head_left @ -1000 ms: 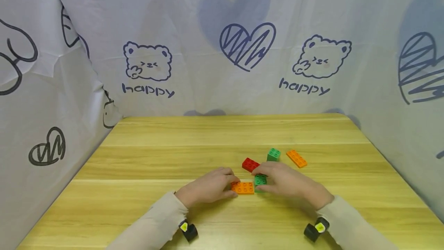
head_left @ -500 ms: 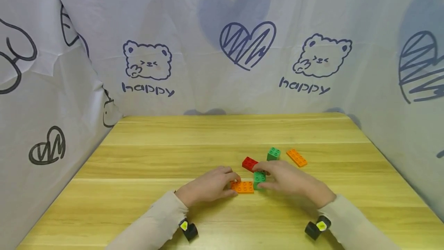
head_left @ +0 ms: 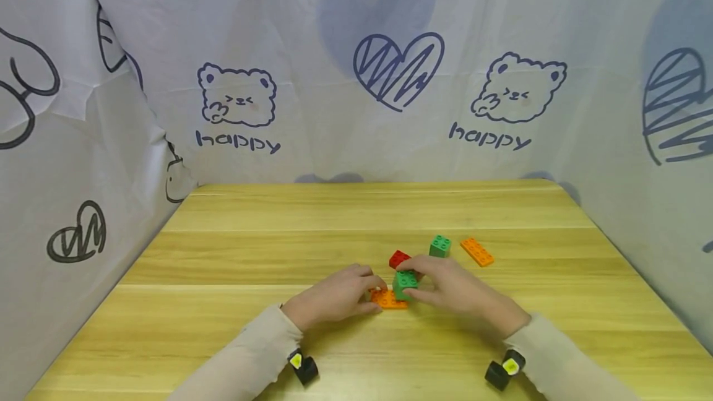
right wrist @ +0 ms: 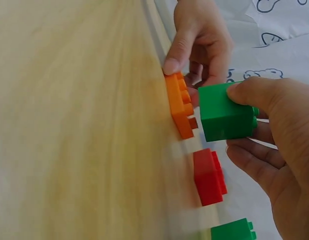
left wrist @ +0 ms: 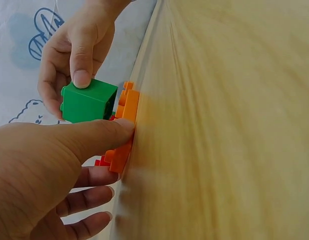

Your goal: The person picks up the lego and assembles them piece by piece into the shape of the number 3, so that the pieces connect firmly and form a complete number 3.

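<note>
On the wooden table [head_left: 250, 252], an orange flat toy brick [right wrist: 178, 102] with studs lies studs up. My left hand [head_left: 341, 297] pinches its left end between thumb and fingers. A green cube-shaped brick [right wrist: 223, 114] is held by my right hand [head_left: 459, 286], thumb on the near side and fingers on the far side. That green brick [left wrist: 89, 102] is raised just above the right part of the orange brick, its studs facing up and its underside showing a gap over the orange studs in the right wrist view.
Just behind the right hand's fingers lies a red brick [head_left: 398, 258], partly covered. Farther back stand another green brick [head_left: 440, 246] and, to its right, a second orange flat brick [head_left: 476, 252]. White patterned cloth [head_left: 323, 129] hangs behind and along both sides of the table.
The green brick in my right hand has come up off the table and moved left, from beside the orange brick to above its right part. My left hand stays in place.
</note>
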The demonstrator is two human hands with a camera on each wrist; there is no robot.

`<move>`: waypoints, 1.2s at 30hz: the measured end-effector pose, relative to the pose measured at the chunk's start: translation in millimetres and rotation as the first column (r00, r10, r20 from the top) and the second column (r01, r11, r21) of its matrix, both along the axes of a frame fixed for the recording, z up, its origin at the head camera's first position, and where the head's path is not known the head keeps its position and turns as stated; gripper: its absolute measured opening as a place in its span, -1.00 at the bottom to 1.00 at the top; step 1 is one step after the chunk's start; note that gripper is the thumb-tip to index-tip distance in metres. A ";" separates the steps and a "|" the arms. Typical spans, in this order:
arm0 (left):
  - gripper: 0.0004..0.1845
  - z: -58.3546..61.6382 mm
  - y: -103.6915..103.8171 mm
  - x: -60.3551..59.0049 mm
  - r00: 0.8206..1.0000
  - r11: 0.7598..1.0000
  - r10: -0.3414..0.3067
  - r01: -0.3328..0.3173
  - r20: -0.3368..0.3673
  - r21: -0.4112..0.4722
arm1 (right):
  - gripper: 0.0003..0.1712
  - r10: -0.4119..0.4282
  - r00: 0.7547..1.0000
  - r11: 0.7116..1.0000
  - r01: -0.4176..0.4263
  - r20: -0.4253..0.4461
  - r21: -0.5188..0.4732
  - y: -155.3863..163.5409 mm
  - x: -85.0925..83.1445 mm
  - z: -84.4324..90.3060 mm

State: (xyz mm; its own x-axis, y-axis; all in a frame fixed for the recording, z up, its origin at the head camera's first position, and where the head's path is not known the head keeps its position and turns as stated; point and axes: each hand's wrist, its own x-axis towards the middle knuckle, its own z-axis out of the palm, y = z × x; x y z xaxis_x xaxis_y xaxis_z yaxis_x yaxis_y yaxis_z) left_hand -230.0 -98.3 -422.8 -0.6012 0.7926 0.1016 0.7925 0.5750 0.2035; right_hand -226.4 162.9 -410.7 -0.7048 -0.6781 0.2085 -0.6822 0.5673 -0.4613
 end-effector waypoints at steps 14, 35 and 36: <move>-0.62 0.1 1.1 -0.9 1.000 1.000 0.009 -0.009 0.006 -0.009 | -0.51 0.013 0.999 1.000 -0.013 -0.029 -0.007 -7.4 3.8 -5.0; -0.64 -1.7 0.9 -0.9 1.000 1.000 0.012 -0.012 -0.012 -0.002 | -0.55 0.026 0.993 1.000 -0.027 -0.119 -0.009 -18.1 4.0 -7.7; -0.64 -1.7 0.6 -0.8 1.000 1.000 0.014 -0.014 -0.009 0.000 | -0.55 0.023 0.994 1.000 -0.024 -0.110 -0.009 -18.8 3.5 -8.2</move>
